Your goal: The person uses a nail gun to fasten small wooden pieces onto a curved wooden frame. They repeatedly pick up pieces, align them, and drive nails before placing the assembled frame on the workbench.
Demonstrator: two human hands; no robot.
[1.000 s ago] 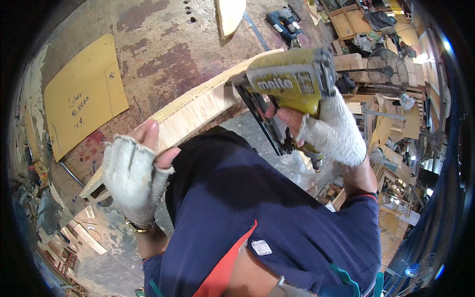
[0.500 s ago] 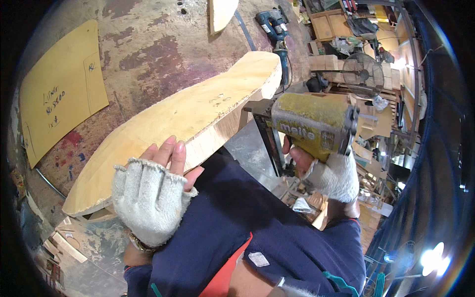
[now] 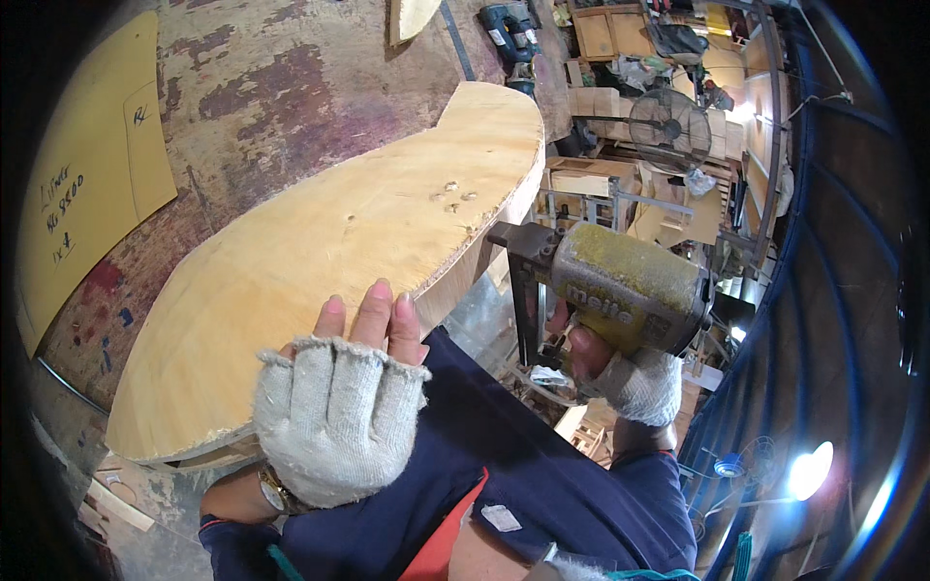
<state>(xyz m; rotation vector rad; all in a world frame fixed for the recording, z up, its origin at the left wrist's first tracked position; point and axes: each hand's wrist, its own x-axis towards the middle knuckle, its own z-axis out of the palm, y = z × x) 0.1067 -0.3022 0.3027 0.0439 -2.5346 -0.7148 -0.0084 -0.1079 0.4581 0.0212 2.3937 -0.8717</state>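
Observation:
A long, curved plywood piece (image 3: 320, 232) with a pale top face and a deep edge lies across the near side of the worktable. My left hand (image 3: 339, 416), in a fingerless knitted glove, rests on its near edge with the fingertips laid flat on the top. My right hand (image 3: 620, 373), gloved the same way, is wrapped around the handle of a worn yellow pneumatic nailer (image 3: 630, 286). The nailer's nose meets the side edge of the plywood piece, right of the middle. Part of my right hand's grip is hidden behind the tool.
A yellow paper sheet (image 3: 97, 174) with handwriting lies at the table's left. On the far side of the worn table (image 3: 262, 107) are another wooden piece (image 3: 412, 19), a metal strip (image 3: 457, 44) and a blue power tool (image 3: 511, 34). Beyond stands a black fan (image 3: 668, 131) among stacked wood.
The plywood piece's top face has tipped more into view. My left hand has shifted right and slightly nearer. The nailer has tilted, its nose still at the side edge.

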